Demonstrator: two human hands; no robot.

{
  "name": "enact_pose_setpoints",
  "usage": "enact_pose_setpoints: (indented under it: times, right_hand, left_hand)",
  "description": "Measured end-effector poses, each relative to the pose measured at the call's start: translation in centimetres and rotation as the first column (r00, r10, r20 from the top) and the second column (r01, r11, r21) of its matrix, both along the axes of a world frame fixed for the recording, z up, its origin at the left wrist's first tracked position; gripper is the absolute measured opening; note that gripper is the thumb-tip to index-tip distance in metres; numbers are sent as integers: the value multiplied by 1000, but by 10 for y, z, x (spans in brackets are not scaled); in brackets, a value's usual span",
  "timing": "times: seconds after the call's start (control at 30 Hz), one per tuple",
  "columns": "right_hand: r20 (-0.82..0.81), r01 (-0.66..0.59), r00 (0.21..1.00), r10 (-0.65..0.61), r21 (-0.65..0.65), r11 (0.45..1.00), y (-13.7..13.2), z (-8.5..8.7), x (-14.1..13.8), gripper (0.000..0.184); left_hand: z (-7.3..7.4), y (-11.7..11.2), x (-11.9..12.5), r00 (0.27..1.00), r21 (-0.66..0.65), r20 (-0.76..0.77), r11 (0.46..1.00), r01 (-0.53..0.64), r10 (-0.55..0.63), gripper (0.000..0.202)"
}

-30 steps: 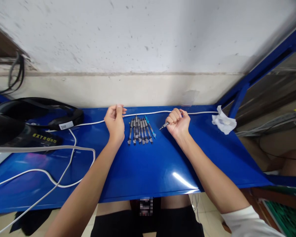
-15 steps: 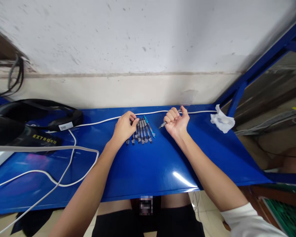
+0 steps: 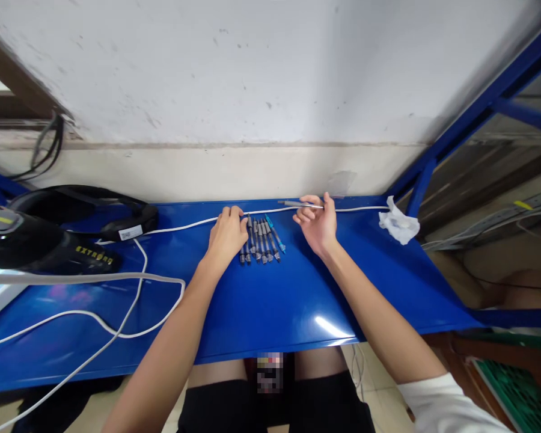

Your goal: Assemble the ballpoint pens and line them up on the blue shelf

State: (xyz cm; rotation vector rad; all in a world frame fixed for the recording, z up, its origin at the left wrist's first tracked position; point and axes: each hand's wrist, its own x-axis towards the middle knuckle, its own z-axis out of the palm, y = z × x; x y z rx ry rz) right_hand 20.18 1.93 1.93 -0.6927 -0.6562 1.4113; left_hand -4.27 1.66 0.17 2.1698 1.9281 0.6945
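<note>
My right hand [image 3: 318, 225] is turned palm up, thumb and fingers closed around a pen [image 3: 291, 204]. The pen lies nearly level, its grey end pointing left toward the wall side. Several dark clear-barrelled pens [image 3: 260, 240] lie side by side on the blue table [image 3: 270, 307], with a teal pen [image 3: 275, 233] at their right end. Over the left end of this row is my left hand [image 3: 228, 231], back up, fingers curled and thumb close to the index finger. From beneath it shows the lower part of the leftmost pen [image 3: 242, 258]; the fingertips are partly hidden.
A white cable [image 3: 184, 225] runs along the table's back, and looped cables [image 3: 135, 300] lie at left. A black strapped device [image 3: 85, 246] stands at the left. Crumpled tissue [image 3: 399, 222] sits at the back right, near the blue frame [image 3: 421, 186]. A wall rises behind.
The pen in my right hand has swung from pointing down-left to nearly level as the fingers loosened. My left hand has turned slightly, uncovering more of the row's left end.
</note>
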Motion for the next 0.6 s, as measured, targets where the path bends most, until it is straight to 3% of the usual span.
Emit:
enact_pose_setpoints:
  times: [0.07,0.1,0.13,0.2,0.27,0.37,0.47,0.53,0.6]
  right_hand:
    - [249,60,965,-87,114,992,-8,1,9,61]
    - [393,91,906,-160,187,978,-13,0,15,62]
    - [544,95,806,-233,268,959,-20,-1,23,59]
    - [800,-3,499,-334,387,922,-34,-7,41,50]
    - [901,-123,207,-382,411,903,-47,-18,57,49]
    - [930,-194,-53,-364,348,917,-60,-34,70,53]
    - [926,-219,-142,-351,317,923,-60,-45,72,56]
    - [925,-213,-112,-363,335,918,-58,-47,73,54]
    - [926,-192,-29,-377,365,911,-56,-48,75,51]
  left_hand:
    - [0,0,-1,1000,-4,-7,1000,-1,1,17]
    - [1,0,-1,1000,-8,-10,1000,-1,1,18]
    - [2,0,-2,1000,-18,-14,1000,-2,1,19]
    - [4,0,-2,1000,-54,-20,999,-4,2,23]
    - [6,-1,-2,1000,-92,-20,996,4,-6,26]
    - [10,-2,-3,999,-130,-21,991,30,-33,30]
    - [13,-6,-4,999,-159,-37,987,31,-38,35]
    - [16,-7,-5,999,-172,-34,985,27,-34,37]
    - [17,-8,-6,999,-179,-7,983,37,-39,38]
